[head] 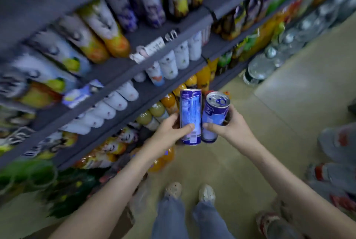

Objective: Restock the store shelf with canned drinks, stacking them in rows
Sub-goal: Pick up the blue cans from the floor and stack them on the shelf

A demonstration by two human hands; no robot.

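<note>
STOCKING UP: A person stands before a drinks shelf (146, 93) with a blue can in each hand, both held in the air in front of its lower tiers and resting on none of them. The left hand (168, 130) grips the left can (190, 111) low down. Its thumb lies across the front of the label near the base and its other fingers curl round the back on the shelf side, so most of the can stands clear above the hand, nearly upright. The right hand (232, 125) holds the right can (214, 115) much the same way, thumb across the lower front and fingers wrapped round the side away from the shelf. This can tilts, turning its silver top and blue pull tab toward the camera. The cans sit side by side, their lower halves touching or nearly so, the two thumb tips almost meeting. Behind them on the shelf, white bottles (123, 100) fill one tier and juice bottles (169, 102) the tier below. Beyond the shelf's far end, water bottles (269, 61) stand on the tan floor (260, 142). The person's pale shoes (173, 189) show beneath the arms.
</note>
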